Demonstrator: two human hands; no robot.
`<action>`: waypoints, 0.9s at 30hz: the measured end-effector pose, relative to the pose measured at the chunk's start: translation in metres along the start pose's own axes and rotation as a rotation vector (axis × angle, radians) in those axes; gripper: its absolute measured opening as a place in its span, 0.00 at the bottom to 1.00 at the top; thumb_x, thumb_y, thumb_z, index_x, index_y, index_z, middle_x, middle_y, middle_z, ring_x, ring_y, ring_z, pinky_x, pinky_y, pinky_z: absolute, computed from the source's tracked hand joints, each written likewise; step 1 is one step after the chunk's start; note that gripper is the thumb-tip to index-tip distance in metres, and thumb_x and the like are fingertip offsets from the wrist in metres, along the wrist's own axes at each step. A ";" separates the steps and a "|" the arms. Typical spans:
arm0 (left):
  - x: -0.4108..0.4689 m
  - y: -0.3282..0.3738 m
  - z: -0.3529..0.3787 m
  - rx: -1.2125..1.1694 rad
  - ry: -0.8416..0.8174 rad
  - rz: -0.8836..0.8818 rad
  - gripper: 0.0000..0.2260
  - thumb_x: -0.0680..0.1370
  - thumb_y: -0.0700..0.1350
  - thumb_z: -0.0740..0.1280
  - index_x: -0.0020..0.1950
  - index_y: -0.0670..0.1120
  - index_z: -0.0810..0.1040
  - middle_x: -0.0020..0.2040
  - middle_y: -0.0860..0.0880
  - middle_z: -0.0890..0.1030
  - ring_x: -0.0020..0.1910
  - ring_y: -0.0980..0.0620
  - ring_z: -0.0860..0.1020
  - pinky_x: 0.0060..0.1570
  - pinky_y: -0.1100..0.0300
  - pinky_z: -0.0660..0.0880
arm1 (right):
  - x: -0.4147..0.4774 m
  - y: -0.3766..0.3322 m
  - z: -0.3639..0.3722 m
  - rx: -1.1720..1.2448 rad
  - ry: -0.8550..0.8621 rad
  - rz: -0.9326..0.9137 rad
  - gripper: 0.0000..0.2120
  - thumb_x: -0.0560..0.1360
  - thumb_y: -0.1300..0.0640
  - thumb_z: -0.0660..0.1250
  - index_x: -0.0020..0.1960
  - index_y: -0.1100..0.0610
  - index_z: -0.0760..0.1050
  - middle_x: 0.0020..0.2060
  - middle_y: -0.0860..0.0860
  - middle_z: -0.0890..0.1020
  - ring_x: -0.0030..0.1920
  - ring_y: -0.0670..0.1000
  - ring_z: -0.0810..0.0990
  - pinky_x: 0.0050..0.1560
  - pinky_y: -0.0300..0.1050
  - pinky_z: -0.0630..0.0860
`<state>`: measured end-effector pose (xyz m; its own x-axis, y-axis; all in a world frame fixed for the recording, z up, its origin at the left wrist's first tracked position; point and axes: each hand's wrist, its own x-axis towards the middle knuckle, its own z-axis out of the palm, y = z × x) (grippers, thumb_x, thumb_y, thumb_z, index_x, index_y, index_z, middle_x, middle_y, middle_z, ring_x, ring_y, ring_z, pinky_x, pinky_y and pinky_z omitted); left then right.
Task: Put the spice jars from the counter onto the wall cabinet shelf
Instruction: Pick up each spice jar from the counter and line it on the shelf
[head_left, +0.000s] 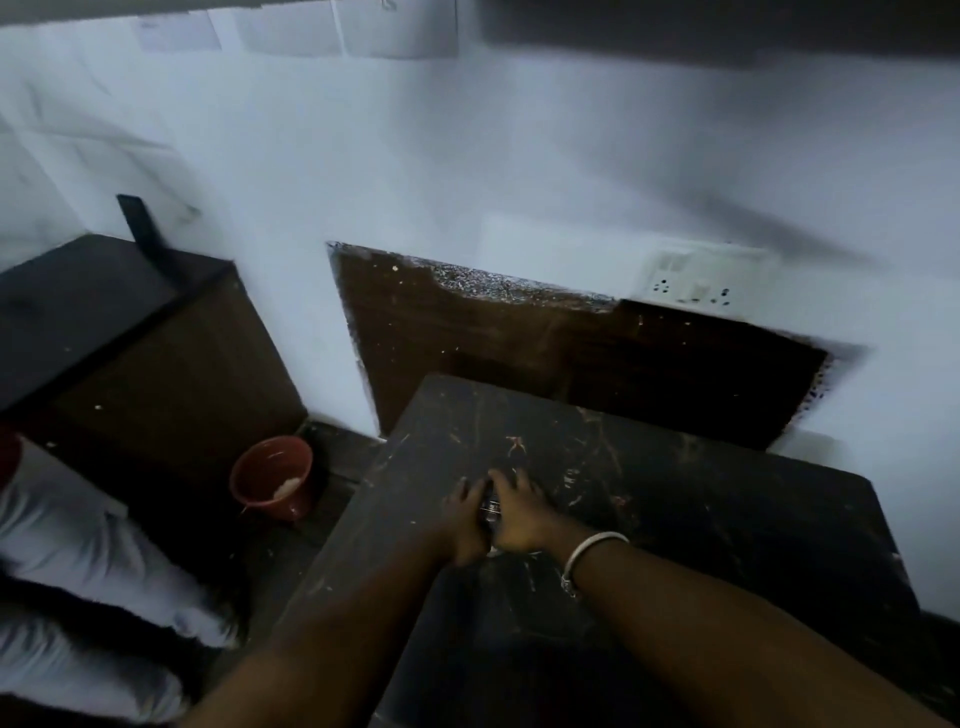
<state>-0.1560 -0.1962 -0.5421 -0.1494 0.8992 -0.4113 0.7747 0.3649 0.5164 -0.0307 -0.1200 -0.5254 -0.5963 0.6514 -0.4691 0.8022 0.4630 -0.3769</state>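
Note:
Both my hands meet over the dark marbled counter (675, 509). My left hand (465, 519) and my right hand (519, 512) press together around a small dark jar (490, 509) with a shiny part, of which only a sliver shows between them. A silver bangle sits on my right wrist. The frame is dim and blurred. A dark strip at the top right may be the underside of a wall cabinet (727, 31); no shelf is visible.
A red bucket (272, 478) with something white inside stands on the floor left of the counter. A dark side table (78, 312) is at the left. A switch plate with sockets (701, 280) is on the white wall. White cloth (78, 571) lies at lower left.

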 end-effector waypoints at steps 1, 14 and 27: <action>0.002 -0.003 0.003 -0.018 -0.017 0.010 0.45 0.78 0.47 0.73 0.85 0.44 0.47 0.85 0.41 0.49 0.84 0.40 0.49 0.81 0.47 0.53 | 0.003 0.002 0.006 -0.002 -0.021 -0.010 0.52 0.71 0.49 0.77 0.83 0.46 0.45 0.82 0.58 0.48 0.81 0.66 0.54 0.79 0.61 0.59; -0.011 0.003 -0.029 -0.436 0.232 0.357 0.18 0.74 0.55 0.76 0.63 0.58 0.81 0.57 0.62 0.78 0.56 0.60 0.78 0.55 0.59 0.77 | -0.043 0.029 -0.040 0.751 0.145 -0.124 0.41 0.66 0.57 0.83 0.74 0.47 0.69 0.61 0.42 0.77 0.64 0.46 0.78 0.53 0.33 0.75; -0.112 0.264 -0.152 -1.010 0.264 0.805 0.15 0.72 0.59 0.72 0.53 0.52 0.79 0.56 0.43 0.79 0.52 0.44 0.81 0.48 0.50 0.79 | -0.233 0.016 -0.192 1.239 0.838 -0.588 0.27 0.78 0.36 0.65 0.75 0.43 0.68 0.66 0.54 0.79 0.64 0.57 0.81 0.61 0.55 0.80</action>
<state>-0.0278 -0.1634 -0.2458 -0.0687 0.9261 0.3710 -0.0773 -0.3757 0.9235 0.1266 -0.1489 -0.2692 -0.2814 0.8901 0.3586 -0.2858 0.2790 -0.9168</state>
